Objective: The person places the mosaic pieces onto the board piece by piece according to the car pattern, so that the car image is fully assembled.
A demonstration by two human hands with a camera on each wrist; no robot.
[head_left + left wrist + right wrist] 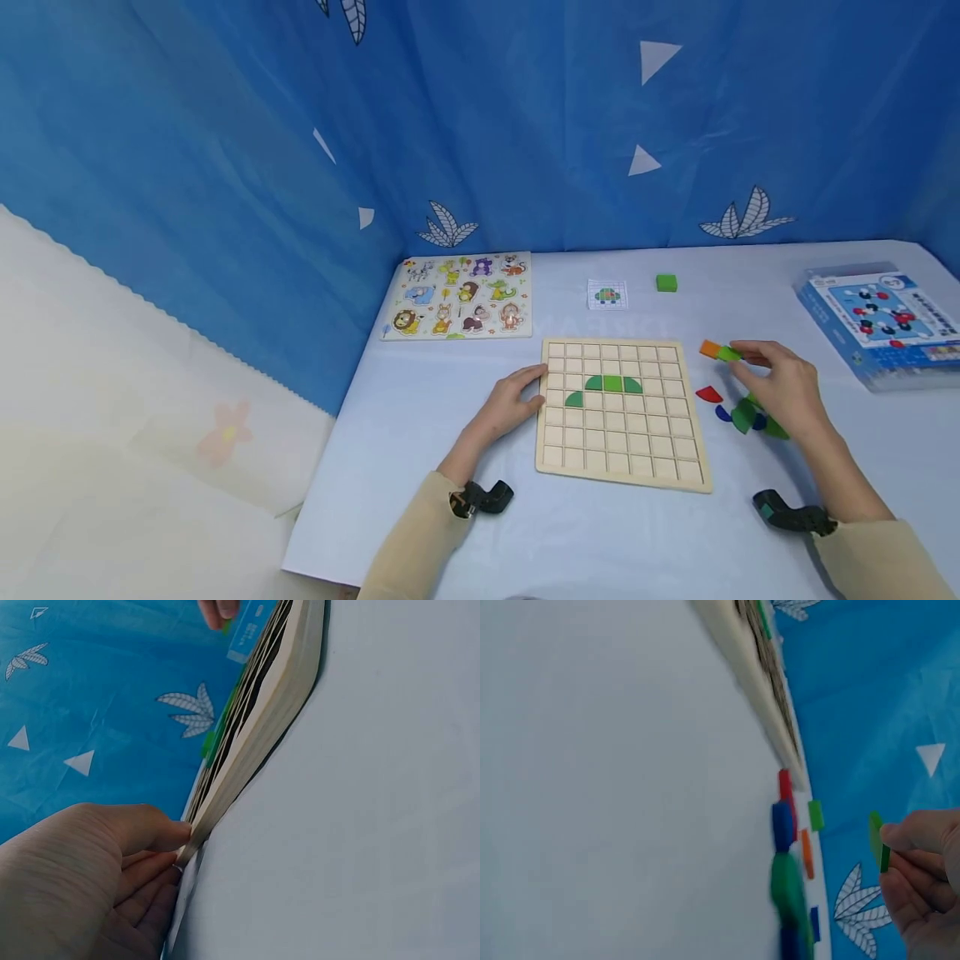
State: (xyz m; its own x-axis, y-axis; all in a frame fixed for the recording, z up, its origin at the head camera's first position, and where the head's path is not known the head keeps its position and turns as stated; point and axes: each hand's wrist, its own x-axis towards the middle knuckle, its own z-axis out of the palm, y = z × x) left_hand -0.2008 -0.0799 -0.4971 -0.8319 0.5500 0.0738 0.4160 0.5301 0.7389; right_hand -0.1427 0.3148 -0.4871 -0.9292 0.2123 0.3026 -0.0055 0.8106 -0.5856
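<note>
A wooden grid board [622,467] lies on the table, holding a light green square [612,383] and several dark green quarter-round pieces [574,399]. My left hand [513,406] touches the board's left edge, thumb and fingertips apart along the rim; in the left wrist view its thumb [161,834] meets the edge. To the right of the board, my right hand [783,383] pinches a thin light green piece [879,841] between thumb and fingers, raised over the table. Close by are an orange piece [709,348] and a red piece [708,394].
Loose blue and green pieces [744,415] lie partly under my right hand. Behind the board are a small pattern card [607,295] and a green block [666,283]. An animal puzzle board [457,296] lies back left, a boxed set [885,321] at right. A blue curtain [525,125] hangs behind.
</note>
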